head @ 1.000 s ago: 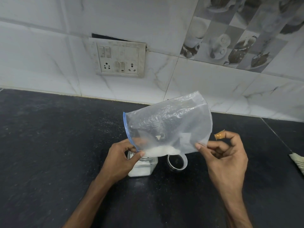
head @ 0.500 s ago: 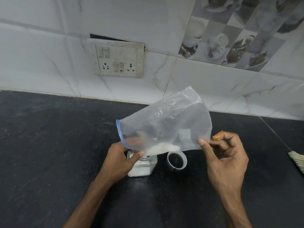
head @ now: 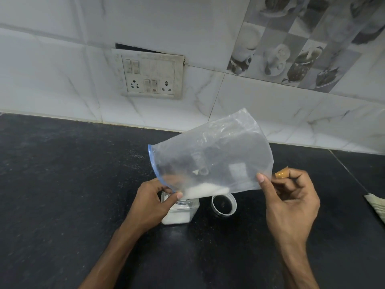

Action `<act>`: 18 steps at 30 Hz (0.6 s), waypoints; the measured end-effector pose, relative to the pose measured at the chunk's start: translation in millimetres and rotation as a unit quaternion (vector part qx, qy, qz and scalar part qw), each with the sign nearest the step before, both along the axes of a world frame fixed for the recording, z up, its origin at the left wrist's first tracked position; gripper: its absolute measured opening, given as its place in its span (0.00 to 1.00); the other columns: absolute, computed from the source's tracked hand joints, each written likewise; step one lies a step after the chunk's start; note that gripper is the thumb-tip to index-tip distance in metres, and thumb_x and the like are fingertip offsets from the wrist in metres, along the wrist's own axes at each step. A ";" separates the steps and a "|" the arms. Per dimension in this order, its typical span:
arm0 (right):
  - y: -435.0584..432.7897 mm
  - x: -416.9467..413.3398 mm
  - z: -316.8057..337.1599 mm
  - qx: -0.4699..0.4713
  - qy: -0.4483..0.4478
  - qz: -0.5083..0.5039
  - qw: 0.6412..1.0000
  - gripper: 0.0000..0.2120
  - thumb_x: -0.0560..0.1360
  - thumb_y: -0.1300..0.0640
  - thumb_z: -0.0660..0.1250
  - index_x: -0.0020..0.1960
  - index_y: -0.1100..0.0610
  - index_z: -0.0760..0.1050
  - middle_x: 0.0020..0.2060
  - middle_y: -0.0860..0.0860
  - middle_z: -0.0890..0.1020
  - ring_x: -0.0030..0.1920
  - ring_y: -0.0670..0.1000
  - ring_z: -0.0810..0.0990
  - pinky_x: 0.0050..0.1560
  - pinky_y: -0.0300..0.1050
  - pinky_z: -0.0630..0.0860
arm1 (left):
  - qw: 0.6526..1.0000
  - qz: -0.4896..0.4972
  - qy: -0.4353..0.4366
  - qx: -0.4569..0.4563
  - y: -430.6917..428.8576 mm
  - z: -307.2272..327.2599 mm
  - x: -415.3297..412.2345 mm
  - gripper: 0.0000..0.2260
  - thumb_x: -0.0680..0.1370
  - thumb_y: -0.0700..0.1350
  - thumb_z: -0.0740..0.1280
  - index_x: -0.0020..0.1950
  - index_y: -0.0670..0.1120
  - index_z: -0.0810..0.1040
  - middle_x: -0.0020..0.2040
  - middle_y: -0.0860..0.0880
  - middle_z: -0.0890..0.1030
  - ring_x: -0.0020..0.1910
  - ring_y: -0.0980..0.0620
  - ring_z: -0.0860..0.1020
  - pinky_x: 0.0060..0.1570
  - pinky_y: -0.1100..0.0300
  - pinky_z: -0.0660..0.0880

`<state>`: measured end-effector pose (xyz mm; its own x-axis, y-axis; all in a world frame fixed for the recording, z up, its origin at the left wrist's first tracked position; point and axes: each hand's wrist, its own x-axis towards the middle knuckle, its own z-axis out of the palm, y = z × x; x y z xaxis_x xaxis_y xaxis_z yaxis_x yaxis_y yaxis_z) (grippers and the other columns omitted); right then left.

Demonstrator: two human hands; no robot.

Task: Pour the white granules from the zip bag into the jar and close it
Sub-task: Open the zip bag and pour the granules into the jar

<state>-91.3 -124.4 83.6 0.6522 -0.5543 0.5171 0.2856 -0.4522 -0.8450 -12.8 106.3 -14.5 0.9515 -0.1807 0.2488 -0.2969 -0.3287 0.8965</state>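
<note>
Both hands are pinching the floppy, light bag (head: 212, 159): left hand (head: 154, 203) at its mouth over the jar (head: 179, 213), right hand (head: 291, 203) at the bottom corner.

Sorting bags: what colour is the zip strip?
Blue, on the bag's zip strip, head view.

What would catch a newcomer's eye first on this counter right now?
The clear zip bag, tilted mid-frame with its blue-edged mouth over the jar, white granules pooled at its low edge. The left hand pinches the mouth, the right hand the raised end. The jar's lid lies just right of it.
</note>
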 end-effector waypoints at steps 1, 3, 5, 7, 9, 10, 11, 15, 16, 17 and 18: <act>0.6 -0.1 0.0 -0.002 -0.001 0.000 1.000 0.15 0.70 0.64 0.77 0.42 0.49 0.73 0.36 0.52 0.83 0.37 0.51 0.82 0.42 0.35 0.78 | 1.000 0.002 0.001 -0.005 0.3 0.0 -0.4 0.06 0.71 0.41 0.76 0.46 0.48 0.85 0.43 0.64 0.83 0.47 0.64 0.82 0.47 0.71 0.76; 1.5 -0.2 -0.2 -0.005 0.002 0.010 1.000 0.15 0.70 0.65 0.77 0.42 0.49 0.73 0.37 0.52 0.82 0.36 0.50 0.81 0.41 0.34 0.78 | 1.000 0.005 0.006 -0.008 1.4 1.2 -0.9 0.09 0.71 0.41 0.76 0.48 0.51 0.84 0.45 0.63 0.83 0.48 0.64 0.81 0.49 0.70 0.77; 1.5 -0.2 -0.9 -0.003 -0.008 0.002 1.000 0.15 0.70 0.65 0.77 0.43 0.50 0.73 0.35 0.52 0.82 0.36 0.50 0.81 0.41 0.34 0.77 | 1.000 -0.003 0.007 -0.003 0.7 1.8 -0.5 0.08 0.71 0.41 0.76 0.47 0.51 0.85 0.43 0.61 0.84 0.44 0.62 0.82 0.47 0.67 0.78; 2.8 -0.5 -0.7 0.000 -0.015 -0.002 1.000 0.15 0.69 0.65 0.77 0.43 0.50 0.73 0.36 0.50 0.82 0.36 0.49 0.81 0.40 0.33 0.77 | 1.000 -0.002 0.011 -0.012 0.7 2.4 -2.0 0.10 0.71 0.40 0.76 0.47 0.54 0.84 0.45 0.62 0.84 0.46 0.64 0.82 0.48 0.69 0.77; 4.4 -0.6 -0.9 -0.002 -0.008 0.014 1.000 0.15 0.70 0.65 0.77 0.42 0.50 0.74 0.36 0.46 0.82 0.35 0.47 0.80 0.40 0.33 0.77 | 1.000 0.003 0.016 -0.018 2.2 1.9 -2.1 0.11 0.70 0.40 0.77 0.47 0.55 0.83 0.46 0.63 0.83 0.48 0.66 0.81 0.49 0.70 0.77; 4.7 -0.6 -0.8 -0.004 -0.007 0.017 1.000 0.15 0.70 0.65 0.77 0.42 0.50 0.74 0.36 0.45 0.83 0.35 0.47 0.80 0.40 0.33 0.77 | 1.000 0.002 0.017 -0.013 2.1 1.8 -1.2 0.09 0.70 0.41 0.77 0.46 0.53 0.84 0.45 0.61 0.83 0.47 0.65 0.81 0.49 0.68 0.77; 4.6 -0.6 -0.7 -0.003 -0.011 0.014 1.000 0.15 0.70 0.65 0.77 0.42 0.50 0.74 0.36 0.44 0.83 0.35 0.46 0.80 0.40 0.33 0.77 | 1.000 -0.001 0.016 -0.006 1.7 1.0 -0.4 0.07 0.71 0.41 0.77 0.45 0.51 0.85 0.44 0.60 0.84 0.46 0.63 0.82 0.48 0.66 0.78; 4.6 0.1 -0.1 0.001 -0.015 0.012 1.000 0.14 0.70 0.65 0.77 0.43 0.50 0.75 0.36 0.43 0.83 0.35 0.44 0.80 0.39 0.32 0.77 | 1.000 0.003 0.011 -0.005 1.4 3.5 -2.3 0.12 0.70 0.41 0.77 0.42 0.59 0.81 0.42 0.63 0.83 0.46 0.62 0.82 0.48 0.68 0.77; 4.4 0.0 -0.3 -0.001 -0.012 0.013 1.000 0.14 0.70 0.65 0.77 0.43 0.50 0.75 0.36 0.43 0.83 0.35 0.44 0.80 0.39 0.32 0.77 | 1.000 0.001 0.009 -0.002 1.5 3.8 -2.1 0.13 0.70 0.41 0.77 0.43 0.59 0.81 0.41 0.63 0.83 0.45 0.62 0.82 0.47 0.68 0.77; 4.1 -0.1 -0.5 -0.001 -0.013 0.011 1.000 0.14 0.70 0.65 0.77 0.43 0.50 0.75 0.36 0.42 0.83 0.35 0.44 0.80 0.39 0.32 0.77 | 1.000 -0.003 0.006 0.000 1.2 3.7 -1.9 0.13 0.70 0.41 0.77 0.43 0.59 0.81 0.39 0.62 0.84 0.43 0.61 0.82 0.45 0.68 0.77; 3.3 -0.3 -0.6 -0.001 -0.016 0.005 1.000 0.14 0.70 0.65 0.77 0.43 0.50 0.75 0.36 0.42 0.83 0.35 0.44 0.81 0.39 0.32 0.77 | 1.000 -0.005 0.005 -0.001 0.8 3.3 -1.8 0.13 0.71 0.41 0.77 0.44 0.59 0.81 0.39 0.62 0.84 0.41 0.61 0.82 0.44 0.67 0.77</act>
